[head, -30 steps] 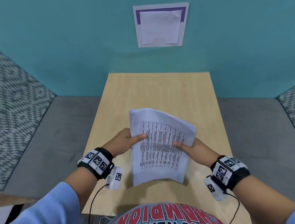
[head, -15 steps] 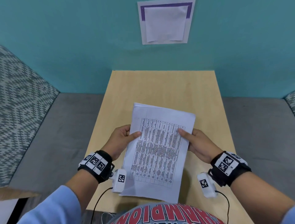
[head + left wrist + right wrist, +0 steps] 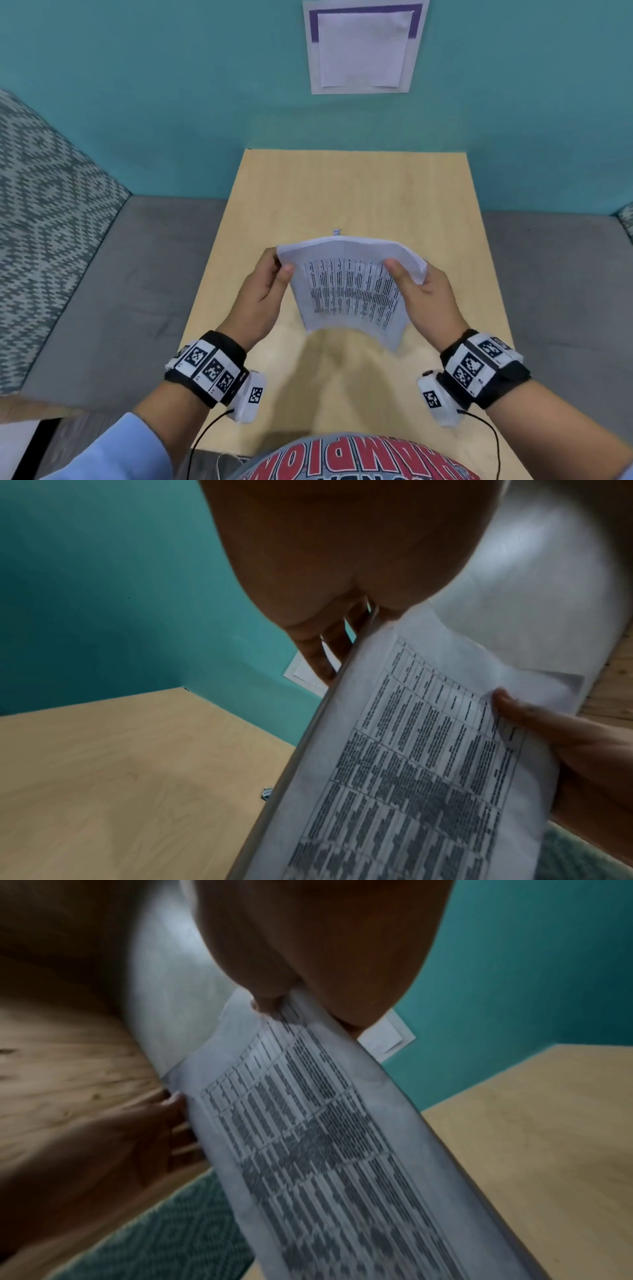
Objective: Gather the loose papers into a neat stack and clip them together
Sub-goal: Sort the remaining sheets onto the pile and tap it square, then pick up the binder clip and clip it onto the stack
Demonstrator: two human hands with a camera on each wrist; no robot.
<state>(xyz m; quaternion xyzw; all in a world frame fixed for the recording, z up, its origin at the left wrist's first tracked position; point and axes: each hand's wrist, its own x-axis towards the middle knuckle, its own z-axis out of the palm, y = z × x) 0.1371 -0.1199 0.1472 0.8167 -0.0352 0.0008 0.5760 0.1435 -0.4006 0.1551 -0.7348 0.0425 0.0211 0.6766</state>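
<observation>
Presently, the left hand (image 3: 263,301) and right hand (image 3: 423,301) are each pinching a side edge of the papers (image 3: 352,291), holding them at frame centre above the surface (image 3: 342,192). The sheets are bowing: light, limp, slippery. Gripping the side edges is judged soundest.

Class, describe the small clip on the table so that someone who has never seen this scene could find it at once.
Start at the pale wooden table against the teal wall. Both hands hold a stack of printed papers above its middle. Just past the stack's far edge lies the clip, the only small loose thing on the bare wood.
</observation>
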